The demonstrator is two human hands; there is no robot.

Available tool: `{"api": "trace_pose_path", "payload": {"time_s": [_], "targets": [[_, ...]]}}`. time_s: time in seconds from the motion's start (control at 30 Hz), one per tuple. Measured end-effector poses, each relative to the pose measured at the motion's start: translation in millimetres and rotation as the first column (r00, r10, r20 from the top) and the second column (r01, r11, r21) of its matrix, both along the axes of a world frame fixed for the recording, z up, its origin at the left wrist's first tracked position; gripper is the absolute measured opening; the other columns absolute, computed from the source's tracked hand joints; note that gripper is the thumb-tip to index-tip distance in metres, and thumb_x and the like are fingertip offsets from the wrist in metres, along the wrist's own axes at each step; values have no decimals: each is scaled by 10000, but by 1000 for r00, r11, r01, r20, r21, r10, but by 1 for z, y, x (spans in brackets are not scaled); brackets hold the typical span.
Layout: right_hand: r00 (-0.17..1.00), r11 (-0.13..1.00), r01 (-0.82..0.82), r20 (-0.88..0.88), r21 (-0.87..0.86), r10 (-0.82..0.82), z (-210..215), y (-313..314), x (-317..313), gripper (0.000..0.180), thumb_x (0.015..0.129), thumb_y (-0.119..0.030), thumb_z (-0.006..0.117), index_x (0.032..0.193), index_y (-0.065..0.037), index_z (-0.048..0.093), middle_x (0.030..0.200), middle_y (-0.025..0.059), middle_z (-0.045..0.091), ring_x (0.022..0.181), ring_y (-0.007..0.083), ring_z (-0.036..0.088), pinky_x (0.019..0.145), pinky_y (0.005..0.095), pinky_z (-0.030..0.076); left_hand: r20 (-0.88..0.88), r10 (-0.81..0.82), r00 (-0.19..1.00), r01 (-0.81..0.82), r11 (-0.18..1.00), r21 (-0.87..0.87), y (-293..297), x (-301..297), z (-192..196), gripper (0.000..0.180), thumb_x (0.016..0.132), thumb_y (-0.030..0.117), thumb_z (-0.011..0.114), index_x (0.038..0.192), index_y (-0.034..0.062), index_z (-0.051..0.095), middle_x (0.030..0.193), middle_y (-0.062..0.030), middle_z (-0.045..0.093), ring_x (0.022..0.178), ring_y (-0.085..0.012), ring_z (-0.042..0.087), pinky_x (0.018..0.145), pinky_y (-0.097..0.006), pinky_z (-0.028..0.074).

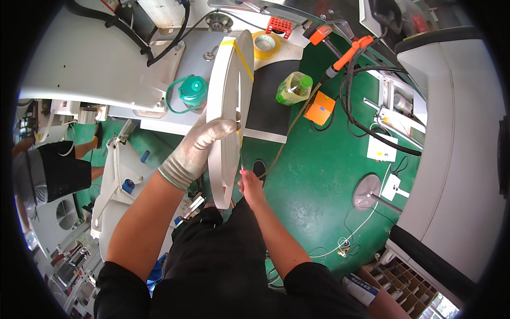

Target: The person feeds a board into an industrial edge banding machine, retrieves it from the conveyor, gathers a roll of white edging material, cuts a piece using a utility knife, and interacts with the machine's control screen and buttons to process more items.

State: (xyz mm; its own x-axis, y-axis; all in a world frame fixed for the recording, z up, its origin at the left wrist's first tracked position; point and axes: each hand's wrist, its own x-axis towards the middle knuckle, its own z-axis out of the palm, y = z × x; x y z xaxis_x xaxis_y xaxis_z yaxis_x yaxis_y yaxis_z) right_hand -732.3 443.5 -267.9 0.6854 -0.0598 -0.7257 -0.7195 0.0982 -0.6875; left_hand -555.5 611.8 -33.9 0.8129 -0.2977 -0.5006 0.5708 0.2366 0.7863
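You have open green floor (319, 175) on your right side. Ahead, a teal jug (192, 90), a green bottle (294, 88) and black cables (361, 119) block the way.

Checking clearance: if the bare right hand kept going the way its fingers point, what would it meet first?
Likely the white reel that the gloved left hand grips: the right hand points up at its lower edge, though depth is unclear.

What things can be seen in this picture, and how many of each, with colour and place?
large roll of edge tape: 1, white, upright at centre
tape roll: 1, yellow, top centre
bottle: 1, yellowish with green cap, on the floor
jug: 1, teal, left of the roll
floor: green
co-worker: 1, dark shorts, far left
left hand: grey glove, grips the roll's edge
right hand: bare, at the roll's lower rim
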Motion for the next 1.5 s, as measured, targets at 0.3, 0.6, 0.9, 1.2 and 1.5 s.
{"api": "trace_pose_path", "payload": {"time_s": [0.3,0.6,0.9,1.2,1.5], "targets": [[989,973,-7,141,-231,41,-49,-2,-11,496,1081,-475,460,1177,-30,657,748,4,572,603,82,497,562,256,427,-80,140,987,-148,983,-104,-1,5,4,674,830,447,751,1301,-15,613,1220,-147,644,1156,-243,596,1031,-407,481],[928,958,77,372,-276,32,-26,-15,-41,465,1107,-427,394,1126,-29,634,743,-24,517,619,72,479,564,255,416,-123,149,981,-166,977,-137,3,21,17,586,853,469,738,1214,26,609,1071,-105,621,1031,-228,599,955,-412,492],[942,934,-116,260,-338,212,-67,-48,-8,486,1089,-487,438,1220,-65,641,763,-36,526,625,77,473,577,261,419,-70,135,988,-142,985,-102,2,17,0,541,897,488,674,1208,47,646,1087,-89,641,1029,-203,620,922,-366,513],[931,999,-7,365,49,-12,-117,-64,-77,365,1028,-453,545,991,-101,634,666,49,579,585,212,608,559,332,528,301,26,953,-52,996,77,4,-9,28,692,936,464,625,1444,23,464,1296,-142,548,1240,-231,494,1110,-355,375],[957,867,-274,-27,-417,290,-4,-148,-67,493,902,-243,699,1329,-36,566,1038,72,614,866,165,575,775,338,498,9,-182,983,178,953,-247,58,-124,116,1130,819,253,807,1640,3,72,1610,-198,294,1450,-241,359,1209,-382,262]]}}
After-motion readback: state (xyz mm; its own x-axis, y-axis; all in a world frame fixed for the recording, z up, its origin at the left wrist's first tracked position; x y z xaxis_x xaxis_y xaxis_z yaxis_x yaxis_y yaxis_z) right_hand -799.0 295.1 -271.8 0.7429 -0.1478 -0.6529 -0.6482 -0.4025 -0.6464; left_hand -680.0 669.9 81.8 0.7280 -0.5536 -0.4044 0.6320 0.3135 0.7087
